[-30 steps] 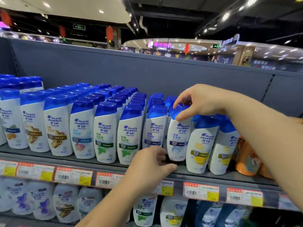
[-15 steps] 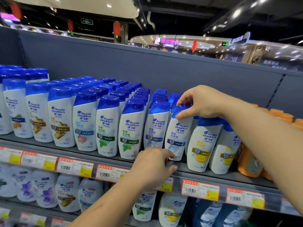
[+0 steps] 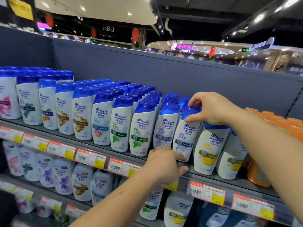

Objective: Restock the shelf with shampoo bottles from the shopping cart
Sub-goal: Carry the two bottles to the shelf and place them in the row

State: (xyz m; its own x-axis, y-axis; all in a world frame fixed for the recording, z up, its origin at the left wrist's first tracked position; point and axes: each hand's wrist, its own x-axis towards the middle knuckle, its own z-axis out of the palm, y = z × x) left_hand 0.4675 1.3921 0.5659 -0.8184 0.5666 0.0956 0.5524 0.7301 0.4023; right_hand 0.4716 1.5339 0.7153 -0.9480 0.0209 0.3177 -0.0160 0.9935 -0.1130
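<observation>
My right hand [image 3: 211,108] has its grip closed over the blue cap of the white plastic shampoo bottle with the pale blue water label [image 3: 186,133], thumb along the cap's lower edge and fingers curled over the top. My left hand [image 3: 165,163] rests at the foot of that same bottle, fingers lightly bent with the tips against its lower front and the thumb out over the shelf lip; I read that grip as closed on the base only loosely, steadying it. Compared with a second ago, the bottle has hardly shifted: it stands at the front of its row, leaning slightly, and both hands have stayed where they were while my view swung left and nearer. I judge this one is as good as placed and only needs squaring up.

Just to its left stands a matching white bottle with a blue cap [image 3: 165,126], touching or nearly so; to the right, a white bottle with a yellow lemon label [image 3: 211,149]. All sit on the grey metal shelf [image 3: 229,179], whose front edge carries red and yellow price tags [image 3: 205,193]. Orange bottles [image 3: 278,118] crowd the far right. The shopping cart is not in view.
</observation>
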